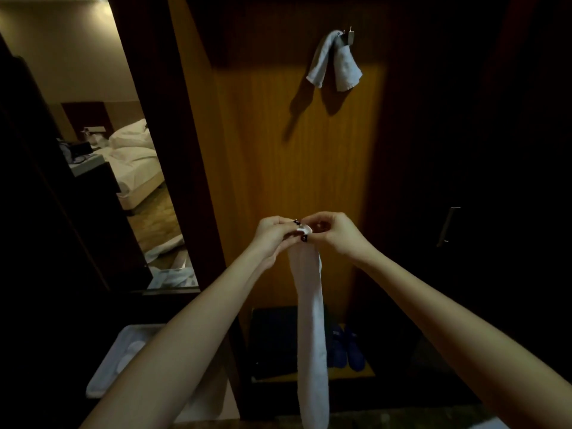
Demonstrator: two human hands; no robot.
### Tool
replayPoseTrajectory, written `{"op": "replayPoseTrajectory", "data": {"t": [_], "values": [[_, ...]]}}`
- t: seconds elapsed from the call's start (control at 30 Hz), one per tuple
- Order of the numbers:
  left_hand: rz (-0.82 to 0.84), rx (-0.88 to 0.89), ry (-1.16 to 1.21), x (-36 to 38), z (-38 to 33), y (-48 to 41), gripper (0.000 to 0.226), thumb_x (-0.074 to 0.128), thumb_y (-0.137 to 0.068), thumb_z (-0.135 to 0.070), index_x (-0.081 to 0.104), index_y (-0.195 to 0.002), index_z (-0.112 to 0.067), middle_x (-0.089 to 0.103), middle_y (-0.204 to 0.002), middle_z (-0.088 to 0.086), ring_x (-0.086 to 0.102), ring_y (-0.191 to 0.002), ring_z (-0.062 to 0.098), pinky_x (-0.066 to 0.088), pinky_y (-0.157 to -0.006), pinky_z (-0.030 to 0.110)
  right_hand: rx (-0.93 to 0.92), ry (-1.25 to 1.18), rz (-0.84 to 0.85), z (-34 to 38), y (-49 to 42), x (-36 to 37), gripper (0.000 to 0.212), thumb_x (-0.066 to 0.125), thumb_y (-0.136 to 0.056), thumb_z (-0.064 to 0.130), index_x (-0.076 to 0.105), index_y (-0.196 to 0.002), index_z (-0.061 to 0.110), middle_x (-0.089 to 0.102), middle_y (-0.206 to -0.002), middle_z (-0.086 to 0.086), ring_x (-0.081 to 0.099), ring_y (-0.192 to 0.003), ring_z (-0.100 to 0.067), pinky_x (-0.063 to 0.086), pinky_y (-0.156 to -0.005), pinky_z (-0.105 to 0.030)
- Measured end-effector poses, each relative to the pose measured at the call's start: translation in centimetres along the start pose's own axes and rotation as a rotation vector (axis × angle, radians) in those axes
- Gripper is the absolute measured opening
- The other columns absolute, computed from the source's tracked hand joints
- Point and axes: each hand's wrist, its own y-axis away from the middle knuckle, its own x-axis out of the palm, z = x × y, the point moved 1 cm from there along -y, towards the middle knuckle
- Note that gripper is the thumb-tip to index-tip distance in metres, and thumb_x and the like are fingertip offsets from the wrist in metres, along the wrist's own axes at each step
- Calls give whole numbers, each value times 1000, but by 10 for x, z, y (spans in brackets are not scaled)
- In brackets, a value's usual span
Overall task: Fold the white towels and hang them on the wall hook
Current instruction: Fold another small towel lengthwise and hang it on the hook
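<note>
A long white towel hangs straight down in front of me, folded into a narrow strip. My left hand and my right hand both pinch its top end, close together at chest height. High on the wooden wall panel a metal wall hook carries another white towel, draped over it with both ends hanging down.
A mirror at left reflects a bed and towels on the floor. A white tray sits at lower left. Blue slippers lie on a low shelf below the panel. A dark door with a metal handle stands at right.
</note>
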Motion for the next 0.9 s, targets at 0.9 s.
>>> {"op": "replayPoseTrajectory", "data": {"t": [0.9], "values": [[332, 488, -556, -3, -6, -19, 12, 63, -84, 6, 57, -88, -4, 56, -78, 7, 50, -70, 14, 39, -63, 16, 97, 4, -6, -17, -2, -26, 13, 65, -89, 4, 62, -81, 14, 67, -80, -6, 64, -74, -15, 55, -72, -34]]}}
